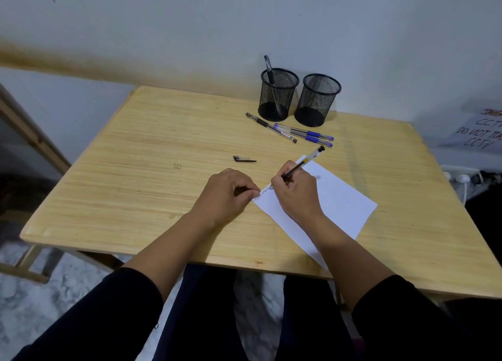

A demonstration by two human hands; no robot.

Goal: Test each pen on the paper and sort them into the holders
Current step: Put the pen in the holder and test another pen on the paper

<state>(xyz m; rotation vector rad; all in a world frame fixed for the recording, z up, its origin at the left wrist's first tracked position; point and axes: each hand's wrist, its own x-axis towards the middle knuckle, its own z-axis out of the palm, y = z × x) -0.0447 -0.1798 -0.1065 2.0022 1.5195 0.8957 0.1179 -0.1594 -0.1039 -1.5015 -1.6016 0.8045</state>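
Your right hand (294, 191) has its grip pinched around a black pen (304, 162), fingers pressed together low on the dark rubber sleeve. The clear barrel slants up and away to the right, ending in a black end plug. The tip meets the white paper (336, 197) near its upper left corner, where a short line of faint handwriting runs along the edge. The sheet lies skewed on the tabletop (135, 170), and its near corner reaches almost to the front edge under your right forearm.

Your left hand (226, 193) is loosely curled, fingertips pressed down on the paper's left corner to pin it; it grips nothing.

A black pen cap (244, 159) with its clip lies alone on the wood, just beyond your left hand.

Farther back, three more pens lie together: a black pen with a clear barrel (270, 127) angled down to the right, and two blue pens (307, 134) with blue sleeves and caps, side by side and touching it at their left ends.

Behind them stand two black mesh holders, close together and upright. The left holder (278, 94) has one black pen in it (269, 69) leaning left against the rim. You can see nothing inside the right holder (317, 100).
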